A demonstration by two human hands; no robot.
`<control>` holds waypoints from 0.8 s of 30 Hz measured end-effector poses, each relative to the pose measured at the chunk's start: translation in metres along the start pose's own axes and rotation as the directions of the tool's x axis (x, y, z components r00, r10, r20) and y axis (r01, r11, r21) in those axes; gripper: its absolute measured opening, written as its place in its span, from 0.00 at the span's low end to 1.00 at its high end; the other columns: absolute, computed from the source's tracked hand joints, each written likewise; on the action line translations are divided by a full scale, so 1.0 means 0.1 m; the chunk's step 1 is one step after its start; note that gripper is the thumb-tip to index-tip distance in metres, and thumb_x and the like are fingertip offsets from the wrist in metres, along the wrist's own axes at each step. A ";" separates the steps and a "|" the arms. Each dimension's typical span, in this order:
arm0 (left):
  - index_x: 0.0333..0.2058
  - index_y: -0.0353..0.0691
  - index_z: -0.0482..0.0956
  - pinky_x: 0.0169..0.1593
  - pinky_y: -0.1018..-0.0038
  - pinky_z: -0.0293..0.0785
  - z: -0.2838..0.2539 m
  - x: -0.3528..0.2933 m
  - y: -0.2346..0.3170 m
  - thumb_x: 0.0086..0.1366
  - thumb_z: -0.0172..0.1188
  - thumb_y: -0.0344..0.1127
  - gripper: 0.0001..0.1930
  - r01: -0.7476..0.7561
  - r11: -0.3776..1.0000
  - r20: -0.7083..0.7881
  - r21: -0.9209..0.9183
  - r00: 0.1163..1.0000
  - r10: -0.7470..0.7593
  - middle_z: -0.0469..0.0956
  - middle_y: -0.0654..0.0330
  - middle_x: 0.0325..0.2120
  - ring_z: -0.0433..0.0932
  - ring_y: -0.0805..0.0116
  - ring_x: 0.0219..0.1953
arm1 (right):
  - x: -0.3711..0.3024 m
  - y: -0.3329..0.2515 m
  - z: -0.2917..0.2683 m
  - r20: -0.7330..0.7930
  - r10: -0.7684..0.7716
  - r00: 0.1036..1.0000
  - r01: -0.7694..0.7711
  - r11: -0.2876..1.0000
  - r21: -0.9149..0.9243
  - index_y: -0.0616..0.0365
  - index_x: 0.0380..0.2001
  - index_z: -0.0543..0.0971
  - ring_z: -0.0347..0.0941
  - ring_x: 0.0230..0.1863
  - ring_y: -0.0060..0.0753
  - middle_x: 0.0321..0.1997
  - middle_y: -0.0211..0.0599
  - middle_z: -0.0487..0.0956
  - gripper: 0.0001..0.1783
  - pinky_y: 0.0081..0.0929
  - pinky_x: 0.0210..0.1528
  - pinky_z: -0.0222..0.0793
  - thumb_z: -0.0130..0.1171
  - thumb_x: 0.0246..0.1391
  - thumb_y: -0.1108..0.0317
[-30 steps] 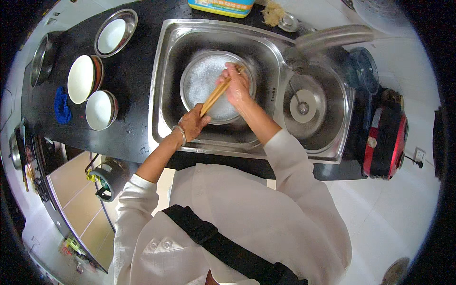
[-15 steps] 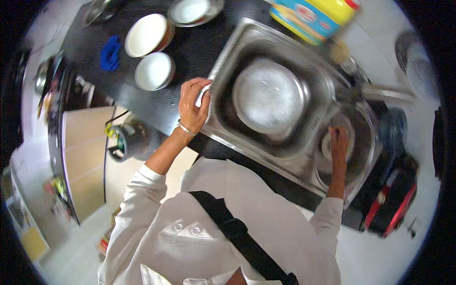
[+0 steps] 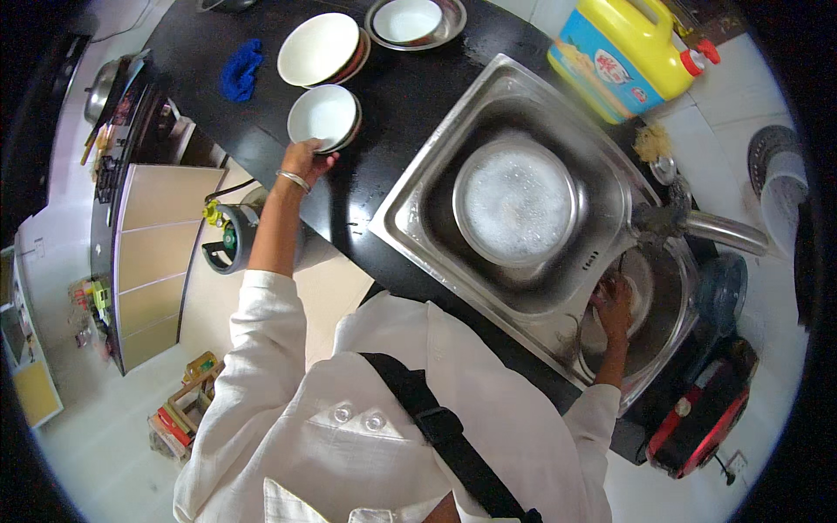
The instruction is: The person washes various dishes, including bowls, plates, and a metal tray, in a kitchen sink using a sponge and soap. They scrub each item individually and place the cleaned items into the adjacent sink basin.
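My left hand (image 3: 309, 162) is at the near edge of a small stack of white-lined bowls (image 3: 323, 115) on the black counter, thumb on the rim and fingers curled below it. My right hand (image 3: 613, 305) reaches into the smaller right-hand sink basin (image 3: 671, 327). Its fingers are curled beside a pale round dish (image 3: 641, 277); what they grip, if anything, is partly hidden. In the larger basin (image 3: 436, 196) sits a round metal bowl (image 3: 514, 202) full of foamy water.
Larger bowls (image 3: 319, 50), a metal dish with a white bowl (image 3: 408, 21) in it and a blue cloth (image 3: 241, 70) lie on the counter. Behind the sink stands a yellow jug (image 3: 623, 57). A faucet (image 3: 711, 228) reaches over the basins. A gas cylinder (image 3: 240, 240) stands below.
My left hand has moved left from the sink's edge to the small bowls, bringing a white thing it held. My right hand has shifted slightly within the right basin. The view has turned a little.
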State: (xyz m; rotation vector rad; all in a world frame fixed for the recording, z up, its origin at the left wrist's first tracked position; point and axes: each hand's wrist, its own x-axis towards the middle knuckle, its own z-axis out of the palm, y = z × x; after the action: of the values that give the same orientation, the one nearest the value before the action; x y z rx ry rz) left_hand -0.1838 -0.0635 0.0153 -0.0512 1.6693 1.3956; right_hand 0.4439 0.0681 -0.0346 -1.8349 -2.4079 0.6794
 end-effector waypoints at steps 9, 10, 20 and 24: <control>0.46 0.28 0.54 0.28 0.71 0.78 0.44 -0.34 0.07 0.51 0.44 0.23 0.21 -0.078 0.995 0.103 0.067 0.992 0.071 0.67 0.47 0.34 0.73 0.57 0.28 | 0.00 -0.35 -0.51 -0.121 -0.069 0.990 -0.002 0.861 -0.508 0.61 0.24 0.74 0.69 0.30 0.49 0.27 0.47 0.73 0.16 0.42 0.35 0.63 0.54 0.42 0.56; 0.49 0.32 0.52 0.30 0.68 0.78 0.46 -0.32 0.06 0.51 0.43 0.22 0.24 -0.102 0.993 0.136 0.066 0.986 0.092 0.66 0.46 0.37 0.73 0.55 0.30 | 0.02 -0.56 -0.58 -0.150 -0.023 0.988 -0.056 0.865 -0.498 0.61 0.23 0.74 0.69 0.29 0.47 0.26 0.45 0.73 0.14 0.41 0.33 0.63 0.54 0.43 0.58; 0.49 0.31 0.55 0.35 0.62 0.77 1.04 -0.72 0.00 0.52 0.43 0.22 0.23 -0.118 0.991 0.378 0.068 0.922 0.084 0.66 0.45 0.41 0.72 0.52 0.38 | 0.59 -1.75 0.30 0.158 -0.232 0.960 0.226 0.973 0.056 0.57 0.43 0.68 0.59 0.52 0.46 0.50 0.48 0.64 0.21 0.36 0.51 0.58 0.53 0.44 0.62; 0.47 0.34 0.60 0.35 0.63 0.77 1.65 -0.74 -0.38 0.53 0.50 0.26 0.21 -0.061 0.986 0.588 0.155 0.808 -0.042 0.69 0.51 0.39 0.73 0.56 0.38 | 0.89 -1.96 0.97 0.181 -0.387 0.904 0.395 0.918 -0.012 0.52 0.51 0.63 0.48 0.58 0.53 0.60 0.44 0.51 0.31 0.39 0.58 0.50 0.56 0.41 0.59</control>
State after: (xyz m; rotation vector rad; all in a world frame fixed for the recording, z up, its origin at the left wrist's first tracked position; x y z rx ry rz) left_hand -0.0205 0.0162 0.0479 0.4505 1.2437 1.1138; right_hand 0.2111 0.0803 -0.0713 -1.2803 -2.8073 0.7732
